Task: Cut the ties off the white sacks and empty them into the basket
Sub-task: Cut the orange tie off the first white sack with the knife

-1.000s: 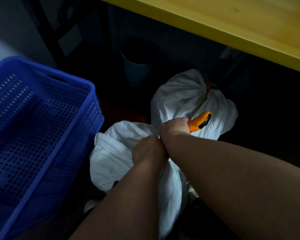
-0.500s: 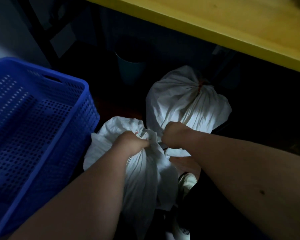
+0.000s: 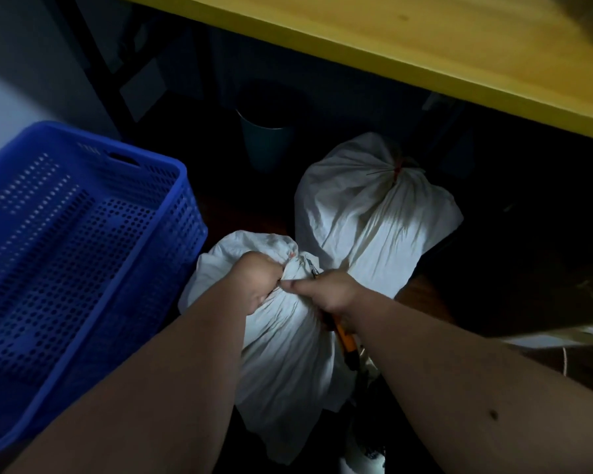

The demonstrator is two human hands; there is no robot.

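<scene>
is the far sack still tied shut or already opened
Tied shut. The far sack under the yellow table has its neck gathered and cinched by a red tie; nothing spills out.

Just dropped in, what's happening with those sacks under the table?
A person is working on the near sack. The left hand bunches its neck while the right hand holds an orange cutter with its tip at the gather, where the tie would be; the tie itself is hard to see. The far sack is tied shut with a red tie. The blue basket to the left looks empty.
</scene>
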